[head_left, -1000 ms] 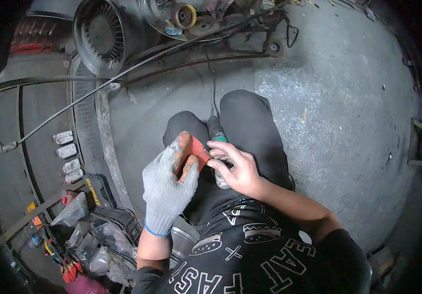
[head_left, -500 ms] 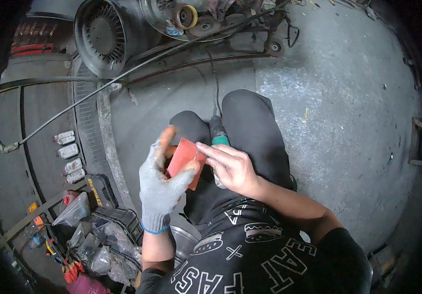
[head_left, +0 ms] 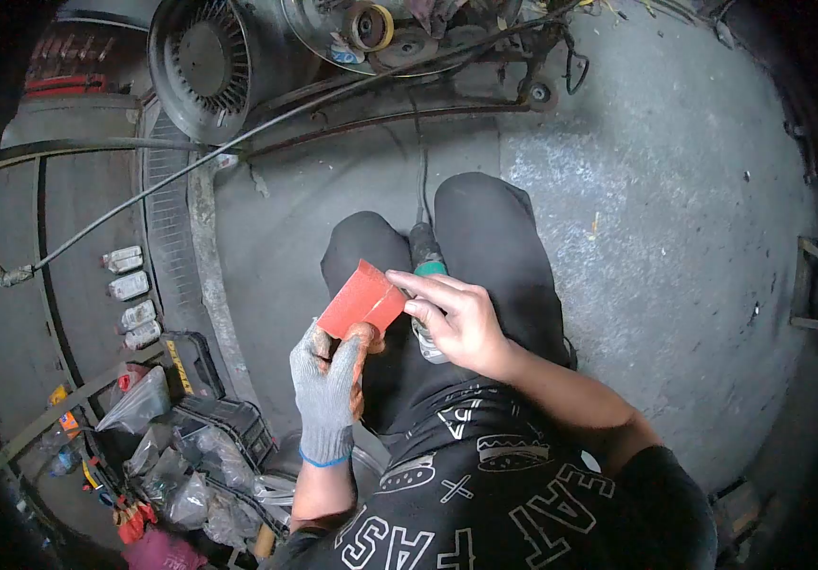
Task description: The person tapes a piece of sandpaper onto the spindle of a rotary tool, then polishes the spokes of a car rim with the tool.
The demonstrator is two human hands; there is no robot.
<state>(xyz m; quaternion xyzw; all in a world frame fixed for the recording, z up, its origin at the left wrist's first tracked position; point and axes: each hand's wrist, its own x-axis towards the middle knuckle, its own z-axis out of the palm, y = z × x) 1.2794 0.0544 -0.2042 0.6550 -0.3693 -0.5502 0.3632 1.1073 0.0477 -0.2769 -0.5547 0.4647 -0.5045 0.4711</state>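
Observation:
A piece of red-orange sheet (head_left: pixel 363 299), creased across its middle, is held up over my lap. My left hand (head_left: pixel 335 370), in a grey knitted glove with orange fingertips, grips its lower edge. The bare fingers of my right hand (head_left: pixel 458 318) pinch its right edge. Between my thighs lies a power tool (head_left: pixel 425 249) with a black body and a green band, its metal end partly hidden behind my right hand. A cable runs forward from it.
Ahead are a round metal wheel (head_left: pixel 202 59), a metal tray (head_left: pixel 309 43) with a tape roll (head_left: pixel 369 27), and a long thin rod (head_left: pixel 133 202). At left stand several bottles (head_left: pixel 129 287), a black-yellow case (head_left: pixel 191 365) and plastic bags (head_left: pixel 205 503).
My left hand has shifted from the sheet's left side to its lower edge. The sheet has turned and shows more of its face. My right hand stays at its right edge.

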